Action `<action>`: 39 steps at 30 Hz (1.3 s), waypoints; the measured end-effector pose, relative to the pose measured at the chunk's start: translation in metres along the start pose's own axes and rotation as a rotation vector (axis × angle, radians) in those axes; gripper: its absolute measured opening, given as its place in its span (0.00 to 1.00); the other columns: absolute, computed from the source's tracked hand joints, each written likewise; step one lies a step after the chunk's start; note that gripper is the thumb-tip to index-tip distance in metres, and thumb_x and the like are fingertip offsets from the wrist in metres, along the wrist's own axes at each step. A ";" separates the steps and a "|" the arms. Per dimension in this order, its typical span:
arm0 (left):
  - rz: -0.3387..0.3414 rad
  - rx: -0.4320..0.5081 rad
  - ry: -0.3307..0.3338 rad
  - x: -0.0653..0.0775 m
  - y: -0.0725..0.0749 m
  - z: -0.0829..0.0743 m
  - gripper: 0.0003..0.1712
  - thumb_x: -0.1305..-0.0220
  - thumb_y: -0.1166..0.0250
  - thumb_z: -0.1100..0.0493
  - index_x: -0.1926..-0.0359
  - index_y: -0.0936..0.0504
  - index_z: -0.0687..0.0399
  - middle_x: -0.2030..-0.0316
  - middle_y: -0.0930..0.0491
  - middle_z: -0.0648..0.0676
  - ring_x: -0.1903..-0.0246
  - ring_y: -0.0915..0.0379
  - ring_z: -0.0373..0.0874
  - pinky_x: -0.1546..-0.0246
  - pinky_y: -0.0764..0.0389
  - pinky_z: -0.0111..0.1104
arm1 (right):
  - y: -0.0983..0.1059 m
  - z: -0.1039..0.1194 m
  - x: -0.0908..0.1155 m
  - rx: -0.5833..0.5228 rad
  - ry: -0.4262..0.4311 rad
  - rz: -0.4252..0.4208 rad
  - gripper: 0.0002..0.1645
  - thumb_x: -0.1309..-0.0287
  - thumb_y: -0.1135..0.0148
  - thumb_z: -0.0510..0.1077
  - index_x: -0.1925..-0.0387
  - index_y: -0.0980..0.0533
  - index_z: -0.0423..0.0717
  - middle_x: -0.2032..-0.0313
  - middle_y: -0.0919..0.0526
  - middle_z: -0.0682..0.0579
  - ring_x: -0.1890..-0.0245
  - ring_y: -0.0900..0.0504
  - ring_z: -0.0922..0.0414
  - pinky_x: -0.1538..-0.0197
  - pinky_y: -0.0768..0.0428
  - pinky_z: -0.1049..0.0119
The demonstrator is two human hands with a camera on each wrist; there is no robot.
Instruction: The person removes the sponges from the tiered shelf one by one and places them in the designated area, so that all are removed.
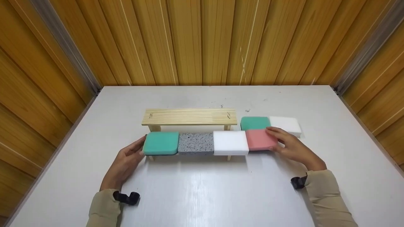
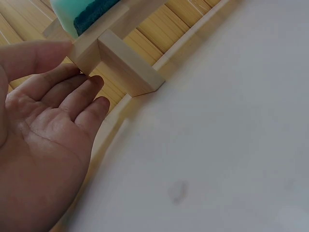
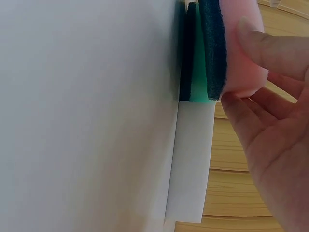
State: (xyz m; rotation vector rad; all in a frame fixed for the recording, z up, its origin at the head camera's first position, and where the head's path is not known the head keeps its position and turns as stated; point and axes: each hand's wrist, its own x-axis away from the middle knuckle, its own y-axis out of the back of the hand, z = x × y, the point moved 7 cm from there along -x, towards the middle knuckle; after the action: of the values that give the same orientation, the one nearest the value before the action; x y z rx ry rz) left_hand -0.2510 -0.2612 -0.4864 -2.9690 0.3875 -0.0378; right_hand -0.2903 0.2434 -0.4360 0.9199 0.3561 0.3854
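My right hand (image 1: 292, 146) grips a pink sponge (image 1: 260, 139) with a dark scouring pad underneath, thumb on one side and fingers on the other. The pink sponge sits beside a white sponge (image 1: 231, 142), at the right end of a row. Left of the white one come a speckled grey sponge (image 1: 196, 143) and a green sponge (image 1: 161, 143) on a low wooden bench (image 2: 126, 67). At the bench's left end, my left hand (image 1: 125, 160) touches the board beside the green sponge with its fingertips, fingers loosely bent.
A second wooden bench (image 1: 189, 116) with a bare top stands behind the row. To its right another green sponge (image 1: 255, 122) and a white sponge (image 1: 285, 124) lie side by side on the white table (image 1: 195, 195). Wood-patterned walls (image 1: 186, 41) enclose the table.
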 end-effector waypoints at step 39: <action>-0.001 -0.018 -0.014 0.000 -0.001 -0.002 0.38 0.33 0.43 0.65 0.27 0.50 0.65 0.24 0.54 0.57 0.24 0.64 0.49 0.35 0.39 0.20 | -0.003 -0.001 0.002 0.025 -0.055 0.071 0.36 0.41 0.36 0.38 0.34 0.36 0.33 0.31 0.38 0.36 0.32 0.41 0.34 0.33 0.39 0.37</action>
State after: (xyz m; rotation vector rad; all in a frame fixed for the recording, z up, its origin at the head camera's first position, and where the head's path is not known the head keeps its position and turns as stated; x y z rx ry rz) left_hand -0.2513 -0.2602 -0.4848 -2.9851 0.3870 -0.0133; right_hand -0.2888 0.2434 -0.4389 0.9677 0.2789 0.4202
